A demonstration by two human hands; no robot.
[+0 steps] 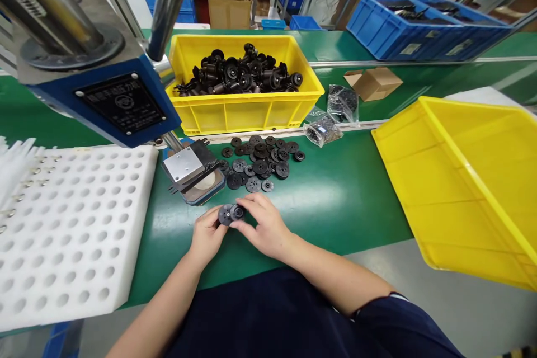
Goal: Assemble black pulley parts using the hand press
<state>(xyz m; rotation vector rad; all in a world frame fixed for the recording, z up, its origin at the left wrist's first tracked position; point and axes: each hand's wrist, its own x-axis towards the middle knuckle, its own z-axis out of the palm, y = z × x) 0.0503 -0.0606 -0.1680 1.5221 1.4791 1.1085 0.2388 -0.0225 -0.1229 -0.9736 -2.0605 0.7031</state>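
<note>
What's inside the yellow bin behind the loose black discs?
The bin holds a heap of black parts, many with round ends. The heap covers whatever lies beneath its top layer, so the bin's floor there can't be seen.

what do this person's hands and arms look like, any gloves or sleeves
The left hand and right hand wear no visible gloves or watches. The short, dark navy right sleeve has white edging. The left sleeve isn't distinguishable.

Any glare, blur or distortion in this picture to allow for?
Head view: pale glare spreads over the green table; head view: the right-hand yellow bin looks stretched toward the frame edge; head view: lettering on the black plate looks soft, while the dark wheel in the left hand is fairly clear.
</note>
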